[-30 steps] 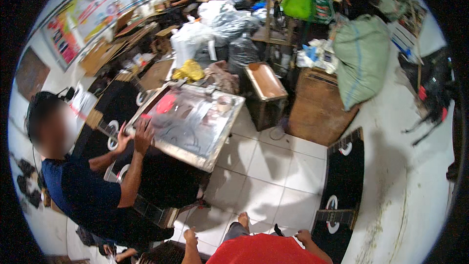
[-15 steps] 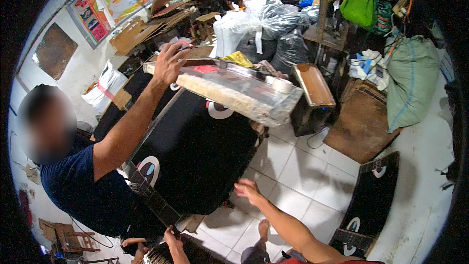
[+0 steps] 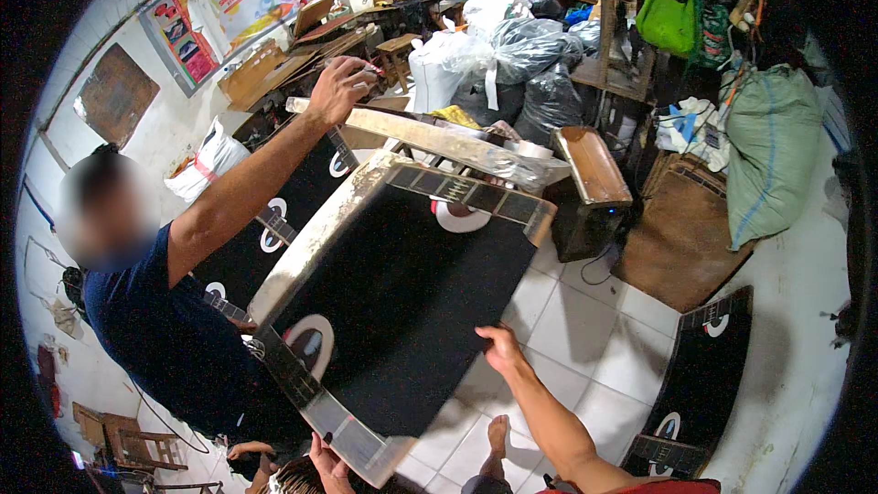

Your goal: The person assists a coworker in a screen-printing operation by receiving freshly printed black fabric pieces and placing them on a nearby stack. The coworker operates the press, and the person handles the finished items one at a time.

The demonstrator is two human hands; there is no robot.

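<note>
A board [image 3: 393, 284] covered in black cloth, with white-ringed eye prints and see-through strips along its ends, is lifted at a tilt before me. My left hand [image 3: 331, 467] grips its near end, thumb on the edge. At the board's right edge, the fingers of my right hand [image 3: 501, 349] are closed on the rim. To the left, a co-worker in a dark shirt [image 3: 165, 329] raises a hand [image 3: 340, 91] above a pale-edged screen frame [image 3: 430, 142], which stands tipped up behind the board. Whether that hand touches the frame is unclear.
More black eye-printed panels lie at the left [image 3: 242, 252] and on the right floor [image 3: 700, 375]. Stuffed plastic bags [image 3: 530, 55] are piled at the back. A brown-topped box [image 3: 593, 165] and a green sack [image 3: 773, 155] stand to the right. White floor tiles [image 3: 567, 348] show beside my foot.
The black board has come up off its support and shifted right. My right hand, formerly apart from it, has closed on its edge. The screen frame has tipped further upright.
</note>
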